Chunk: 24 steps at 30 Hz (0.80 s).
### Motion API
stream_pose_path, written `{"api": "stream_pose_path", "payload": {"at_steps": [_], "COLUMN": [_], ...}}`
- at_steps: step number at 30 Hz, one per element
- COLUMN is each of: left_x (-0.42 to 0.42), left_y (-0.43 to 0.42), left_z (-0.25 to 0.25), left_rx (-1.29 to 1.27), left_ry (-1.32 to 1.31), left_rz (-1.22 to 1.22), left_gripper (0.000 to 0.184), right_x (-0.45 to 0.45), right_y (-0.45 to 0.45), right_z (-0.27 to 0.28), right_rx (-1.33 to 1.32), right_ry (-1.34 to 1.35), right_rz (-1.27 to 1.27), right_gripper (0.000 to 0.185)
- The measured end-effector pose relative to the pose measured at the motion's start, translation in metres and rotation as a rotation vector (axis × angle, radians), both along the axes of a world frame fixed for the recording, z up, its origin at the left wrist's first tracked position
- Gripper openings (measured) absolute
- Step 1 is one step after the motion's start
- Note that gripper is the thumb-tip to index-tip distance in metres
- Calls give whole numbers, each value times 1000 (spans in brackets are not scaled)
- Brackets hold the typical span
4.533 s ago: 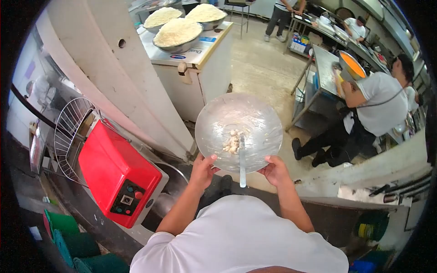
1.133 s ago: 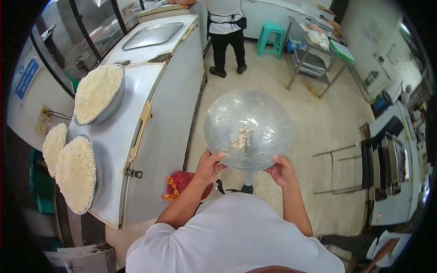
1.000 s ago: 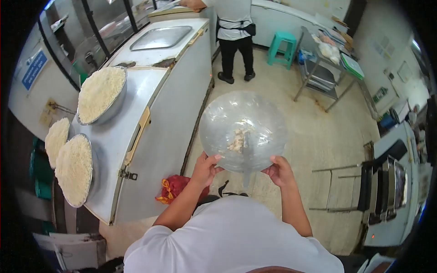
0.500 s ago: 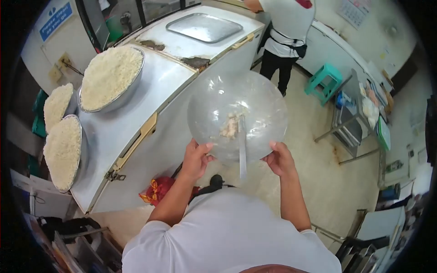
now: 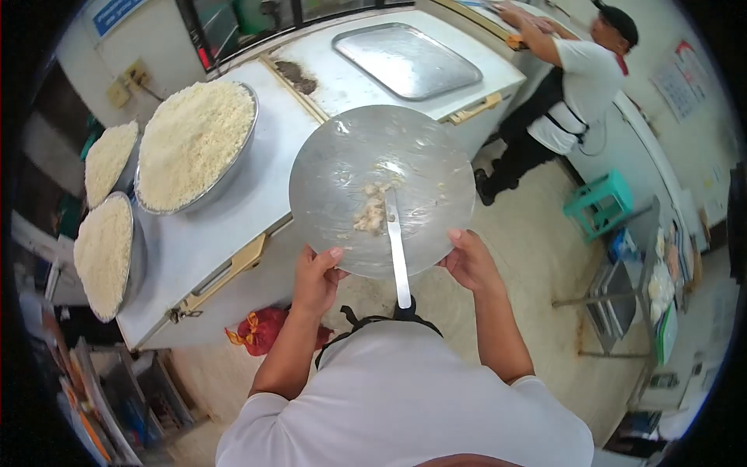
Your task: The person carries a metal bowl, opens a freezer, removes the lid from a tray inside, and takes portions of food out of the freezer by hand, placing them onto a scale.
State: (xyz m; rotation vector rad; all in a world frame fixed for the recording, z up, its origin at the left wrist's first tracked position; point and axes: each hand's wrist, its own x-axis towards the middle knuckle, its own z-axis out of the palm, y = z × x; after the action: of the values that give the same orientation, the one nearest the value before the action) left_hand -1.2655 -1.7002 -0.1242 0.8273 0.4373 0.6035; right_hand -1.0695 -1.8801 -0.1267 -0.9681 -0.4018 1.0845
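Note:
Between my hands I carry a wide metal bowl (image 5: pixel 331 187) by its near rim. My left hand (image 5: pixel 317 276) grips the rim at lower left, thumb on top. At lower right, my right hand (image 5: pixel 471 263) pinches the rim the same way. A small heap of pale, lumpy food (image 5: pixel 369 212) lies in the bowl's middle. Resting in it is a flat, white-handled utensil (image 5: pixel 398 257), whose handle sticks out over the near rim towards me. Its tip is partly hidden by the food.
A white chest freezer (image 5: pixel 233 241) on the left bears a heaped bowl of white grains (image 5: pixel 198 144) and two smaller heaped bowls. A metal tray (image 5: pixel 408 62) lies farther back. A co-worker (image 5: pixel 576 93) stands ahead right, near a green stool (image 5: pixel 601 204) and a metal rack (image 5: pixel 615 311).
My view has turned to the right of the bowl's earlier line, and the bowl sits slightly left, nearer the freezer. The co-worker now shows more fully, with arms over a surface. Both hands keep their grip.

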Motion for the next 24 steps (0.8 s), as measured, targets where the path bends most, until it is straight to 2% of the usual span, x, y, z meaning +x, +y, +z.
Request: {"api": "stream_pose_path", "payload": {"at_steps": [6,12,14,15,17,18,20,22,24], "left_x": [22,39,41,39,37,38,40,42,43], "left_y": [-8,-2,8,14,24,28,37,48,57], "left_z": [4,9,11,8,1,3,11,11,13], "left_rx": [-29,-32,-82,-89,-104,-111,-76,-107,-141], "left_ry": [1,41,35,45,-17,-23,-52,-81,-102], "left_rz": [153,288,287,280,242,226,263,253,236], "left_gripper": [59,65,65,65,64,64,56,55,55], "right_x": [60,105,123,130,146,149,176,201,219], "right_y": [32,59,68,72,84,90,105,124,144], "right_z": [7,5,-3,-6,-5,2,3,7,14], "right_rx": [-56,1,-28,-35,-186,-106,-104,-91,-135], "right_ry": [-20,-55,-179,-169,-349,-264,-217,-162,-105], "right_rz": [201,341,446,439,422,346,247,152,-114], "right_gripper": [67,62,56,56,46,32,28,24,23]}}
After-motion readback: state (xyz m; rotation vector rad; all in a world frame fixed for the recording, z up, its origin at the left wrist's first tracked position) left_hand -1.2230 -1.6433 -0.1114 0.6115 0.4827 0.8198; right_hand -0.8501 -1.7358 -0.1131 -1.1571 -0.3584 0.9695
